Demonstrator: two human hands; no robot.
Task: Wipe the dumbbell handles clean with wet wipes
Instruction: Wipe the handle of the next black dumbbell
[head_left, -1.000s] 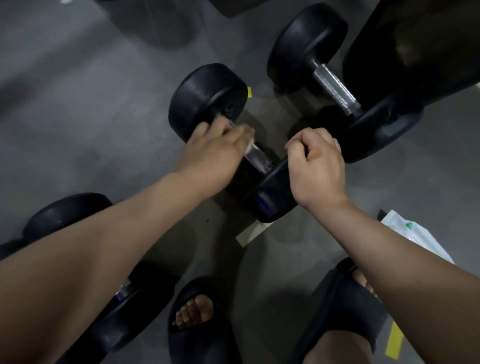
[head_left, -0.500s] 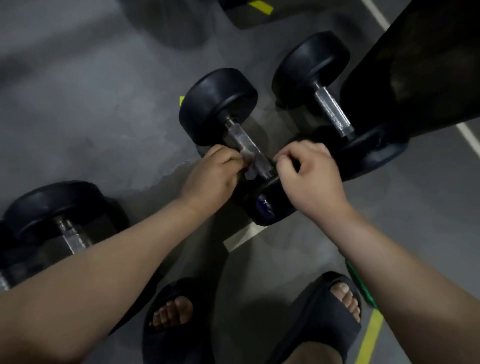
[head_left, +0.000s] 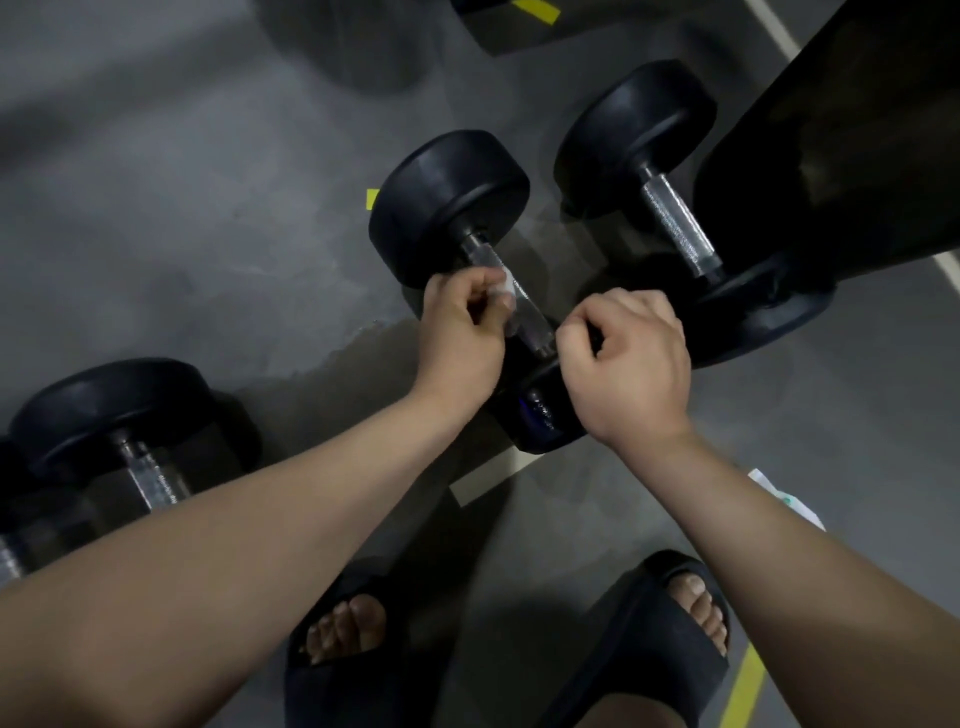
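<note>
A black dumbbell (head_left: 449, 208) lies on the grey floor in the middle, its metal handle (head_left: 527, 312) running down to the right. My left hand (head_left: 460, 332) pinches a white wet wipe (head_left: 506, 288) against the left side of that handle. My right hand (head_left: 628, 364) has its fingers curled over the rim of the dumbbell's near black head (head_left: 540, 410). A second dumbbell (head_left: 636, 135) with a knurled handle (head_left: 678, 228) lies to the right. A third dumbbell (head_left: 111, 405) lies at the left.
A large dark object (head_left: 852, 130) fills the upper right beside the second dumbbell. A white wipes packet (head_left: 787, 499) peeks out behind my right forearm. My two feet in black slides (head_left: 649, 639) stand at the bottom. Yellow floor tape (head_left: 743, 686) marks the lower right.
My left hand with the wipe has slid a little up the handle from its lower end. The right hand stays on the near head. The view has shifted slightly.
</note>
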